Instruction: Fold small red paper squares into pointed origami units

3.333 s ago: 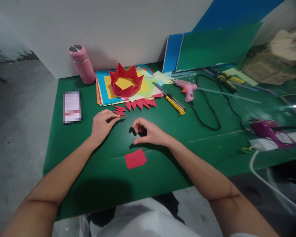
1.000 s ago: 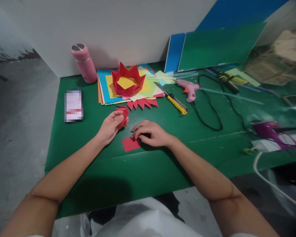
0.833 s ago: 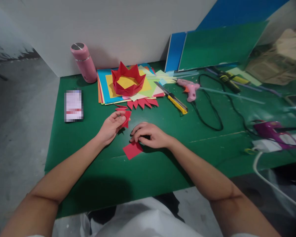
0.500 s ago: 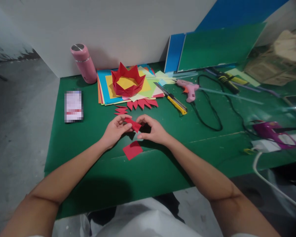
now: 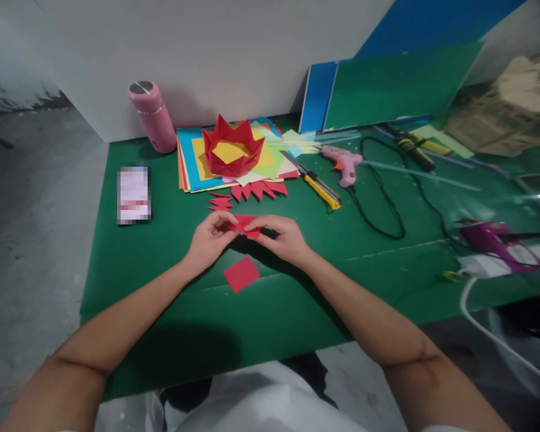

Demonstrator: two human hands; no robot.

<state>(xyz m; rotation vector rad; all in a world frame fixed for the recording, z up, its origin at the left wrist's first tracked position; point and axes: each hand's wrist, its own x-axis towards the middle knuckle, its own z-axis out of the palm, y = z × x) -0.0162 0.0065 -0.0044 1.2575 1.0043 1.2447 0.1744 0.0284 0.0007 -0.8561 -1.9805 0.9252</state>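
Note:
Between my two hands a small folded piece of red paper [image 5: 246, 225] is held above the green table. My left hand [image 5: 212, 240] pinches its left end, and my right hand [image 5: 281, 239] grips the right end between thumb and fingers. Just below lies a flat red paper square [image 5: 242, 275]. Beyond my fingers are several folded red points [image 5: 258, 191] in a row, with a small stack of narrow red folded pieces [image 5: 220, 202] beside them. A red folded paper ring with pointed tips [image 5: 234, 147] rests on a pile of coloured paper [image 5: 186, 171].
A yellow utility knife [image 5: 321, 189] and a pink glue gun [image 5: 344, 163] with a black cord lie to the right. At the left stand a pink bottle [image 5: 155, 120] and a blurred pale packet [image 5: 134, 195]. A purple power strip [image 5: 499, 243] is at the far right of the green table [image 5: 162, 336].
My right fingers have closed onto the red paper's right end. The paper now lies more level and spread between both hands, and its greyish underside no longer shows.

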